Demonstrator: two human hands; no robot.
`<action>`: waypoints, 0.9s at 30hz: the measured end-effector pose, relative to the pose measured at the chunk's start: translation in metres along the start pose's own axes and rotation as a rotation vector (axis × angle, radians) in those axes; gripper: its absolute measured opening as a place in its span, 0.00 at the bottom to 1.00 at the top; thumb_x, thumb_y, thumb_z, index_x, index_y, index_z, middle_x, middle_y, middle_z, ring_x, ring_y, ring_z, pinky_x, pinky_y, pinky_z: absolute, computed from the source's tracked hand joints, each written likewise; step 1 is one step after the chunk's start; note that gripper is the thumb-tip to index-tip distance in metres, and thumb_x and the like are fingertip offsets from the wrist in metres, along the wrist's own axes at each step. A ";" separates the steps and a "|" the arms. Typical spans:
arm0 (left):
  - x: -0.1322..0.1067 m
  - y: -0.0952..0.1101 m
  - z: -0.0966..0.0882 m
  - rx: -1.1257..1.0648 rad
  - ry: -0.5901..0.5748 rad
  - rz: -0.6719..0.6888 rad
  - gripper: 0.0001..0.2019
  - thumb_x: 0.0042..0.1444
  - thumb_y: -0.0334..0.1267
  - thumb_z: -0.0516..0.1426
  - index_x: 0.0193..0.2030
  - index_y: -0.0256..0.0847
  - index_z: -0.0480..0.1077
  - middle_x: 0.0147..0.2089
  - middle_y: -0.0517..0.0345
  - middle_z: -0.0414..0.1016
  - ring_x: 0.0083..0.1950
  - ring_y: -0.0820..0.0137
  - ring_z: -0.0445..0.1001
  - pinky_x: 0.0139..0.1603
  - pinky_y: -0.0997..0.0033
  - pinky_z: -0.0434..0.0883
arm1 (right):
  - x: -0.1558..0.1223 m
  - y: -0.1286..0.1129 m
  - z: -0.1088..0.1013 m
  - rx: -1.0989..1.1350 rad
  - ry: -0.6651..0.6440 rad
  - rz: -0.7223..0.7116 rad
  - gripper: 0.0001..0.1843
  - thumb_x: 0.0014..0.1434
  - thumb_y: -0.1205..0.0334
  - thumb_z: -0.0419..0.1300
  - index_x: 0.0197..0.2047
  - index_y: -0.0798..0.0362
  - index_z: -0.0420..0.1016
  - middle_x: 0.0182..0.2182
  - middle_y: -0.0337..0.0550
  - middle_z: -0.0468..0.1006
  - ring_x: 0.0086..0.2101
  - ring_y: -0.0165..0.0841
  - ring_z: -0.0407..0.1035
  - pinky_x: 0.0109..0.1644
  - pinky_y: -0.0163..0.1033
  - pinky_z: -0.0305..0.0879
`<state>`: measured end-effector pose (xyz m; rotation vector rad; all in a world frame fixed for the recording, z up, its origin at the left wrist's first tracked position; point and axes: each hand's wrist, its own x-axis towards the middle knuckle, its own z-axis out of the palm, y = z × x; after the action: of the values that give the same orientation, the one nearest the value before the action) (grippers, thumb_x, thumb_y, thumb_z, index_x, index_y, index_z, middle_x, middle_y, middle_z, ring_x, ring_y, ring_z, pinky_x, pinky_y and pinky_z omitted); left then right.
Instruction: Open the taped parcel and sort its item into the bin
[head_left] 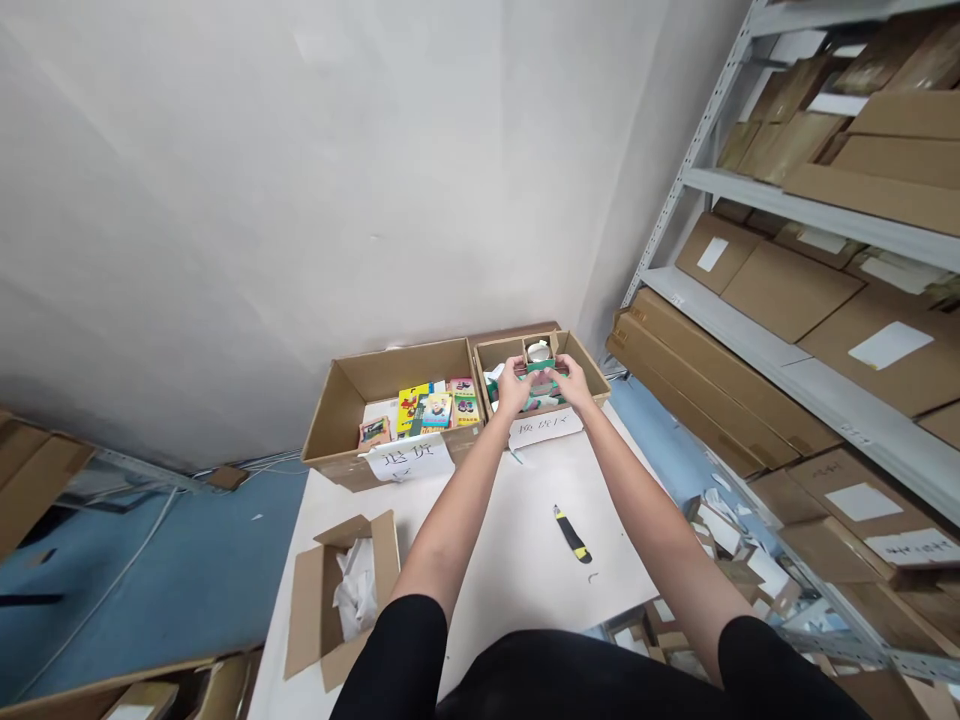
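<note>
Both my arms reach across the white table (517,540) to the far right cardboard box (592,378). My left hand (512,387) and my right hand (571,381) are closed on the two ends of a green and red packet (541,376), held just over that box. A small open carton with a white round thing (538,351) sits behind the packet inside the box. A paper label (544,429) hangs on the box's front wall.
A larger open box (341,400) with several colourful packets stands to the left, also labelled. A yellow-black utility knife (572,535) lies mid-table. An opened small carton with white paper (345,590) sits near left. Metal shelves (787,360) with flat cartons fill the right.
</note>
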<state>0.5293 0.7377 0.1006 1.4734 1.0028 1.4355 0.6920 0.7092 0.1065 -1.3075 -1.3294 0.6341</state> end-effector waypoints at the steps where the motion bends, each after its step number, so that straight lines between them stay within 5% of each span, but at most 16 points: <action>1: 0.008 -0.004 0.006 -0.016 0.000 -0.009 0.23 0.55 0.40 0.70 0.56 0.41 0.73 0.50 0.49 0.82 0.50 0.61 0.81 0.59 0.56 0.75 | 0.010 0.003 -0.002 -0.005 0.000 -0.005 0.26 0.58 0.46 0.65 0.55 0.51 0.78 0.48 0.48 0.82 0.47 0.42 0.74 0.55 0.48 0.73; 7: 0.037 -0.034 0.018 -0.036 -0.020 -0.150 0.38 0.51 0.37 0.71 0.69 0.40 0.66 0.63 0.43 0.77 0.66 0.57 0.74 0.67 0.57 0.69 | 0.049 0.036 -0.005 -0.095 0.061 0.019 0.33 0.57 0.53 0.65 0.65 0.50 0.74 0.59 0.50 0.78 0.60 0.45 0.69 0.68 0.52 0.64; 10: 0.034 -0.044 0.003 0.061 0.026 -0.230 0.40 0.50 0.36 0.71 0.71 0.42 0.65 0.69 0.43 0.72 0.70 0.56 0.70 0.70 0.56 0.67 | 0.040 0.054 -0.003 -0.082 0.124 0.076 0.38 0.56 0.54 0.65 0.69 0.49 0.70 0.65 0.51 0.73 0.64 0.46 0.66 0.70 0.53 0.61; 15: 0.016 -0.034 -0.027 0.137 0.027 -0.138 0.30 0.55 0.36 0.68 0.65 0.45 0.72 0.68 0.46 0.73 0.68 0.56 0.72 0.70 0.52 0.68 | 0.003 0.065 0.003 -0.007 0.107 0.169 0.40 0.54 0.53 0.65 0.70 0.50 0.69 0.65 0.54 0.72 0.60 0.48 0.71 0.66 0.57 0.67; 21: -0.026 0.001 -0.054 0.126 -0.019 -0.092 0.23 0.59 0.40 0.66 0.61 0.44 0.75 0.62 0.45 0.78 0.60 0.57 0.78 0.64 0.51 0.74 | -0.047 0.037 0.019 0.094 -0.012 0.113 0.35 0.55 0.53 0.65 0.66 0.46 0.73 0.63 0.52 0.75 0.59 0.50 0.72 0.63 0.57 0.71; 27: -0.109 0.019 -0.099 0.235 -0.031 -0.091 0.24 0.58 0.41 0.66 0.62 0.47 0.75 0.65 0.47 0.75 0.63 0.55 0.75 0.61 0.54 0.76 | -0.104 0.005 0.055 0.173 -0.118 0.088 0.34 0.55 0.54 0.65 0.65 0.45 0.73 0.64 0.51 0.73 0.60 0.50 0.70 0.58 0.56 0.74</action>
<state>0.4268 0.6322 0.0818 1.5893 1.2362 1.2602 0.6198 0.6321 0.0552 -1.2079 -1.2865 0.8793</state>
